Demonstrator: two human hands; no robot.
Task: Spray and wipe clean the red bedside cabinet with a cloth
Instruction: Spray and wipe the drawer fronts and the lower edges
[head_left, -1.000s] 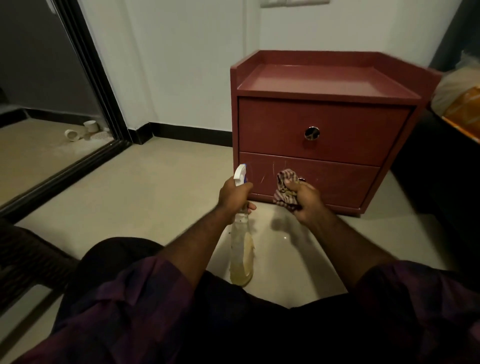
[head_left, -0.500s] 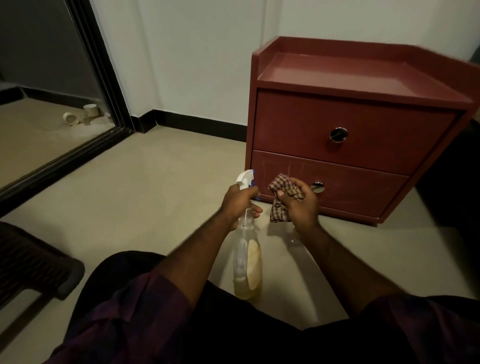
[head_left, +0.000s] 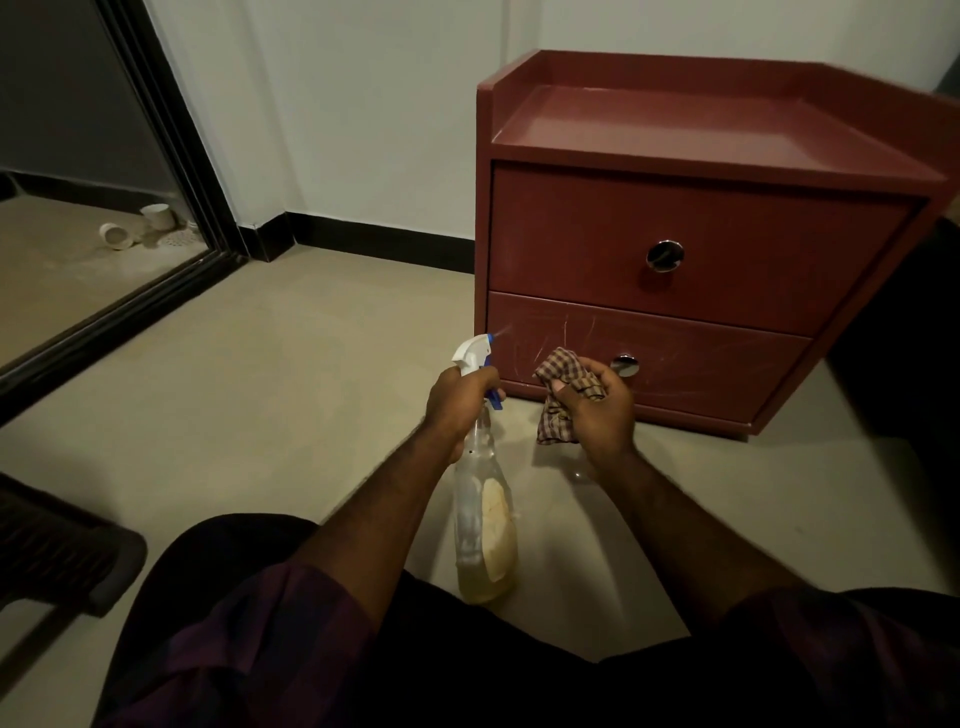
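Left hand (head_left: 457, 402) is gripping the spray bottle (head_left: 484, 512) at frame centre, nozzle misting toward the red cabinet (head_left: 701, 249) at upper right, while right hand (head_left: 597, 410) is clutching the checked cloth (head_left: 561, 387) just before its lower drawer (head_left: 701, 364).

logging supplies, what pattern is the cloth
The cloth is brown-and-cream checked; clearest in the head view.

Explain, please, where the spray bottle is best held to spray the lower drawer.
Grip the spray bottle at its narrow neck, just under the white trigger head, coming from behind, as the left hand does. The neck is slim enough to wrap, a finger reaches the blue trigger, and the nozzle faces the lower drawer.
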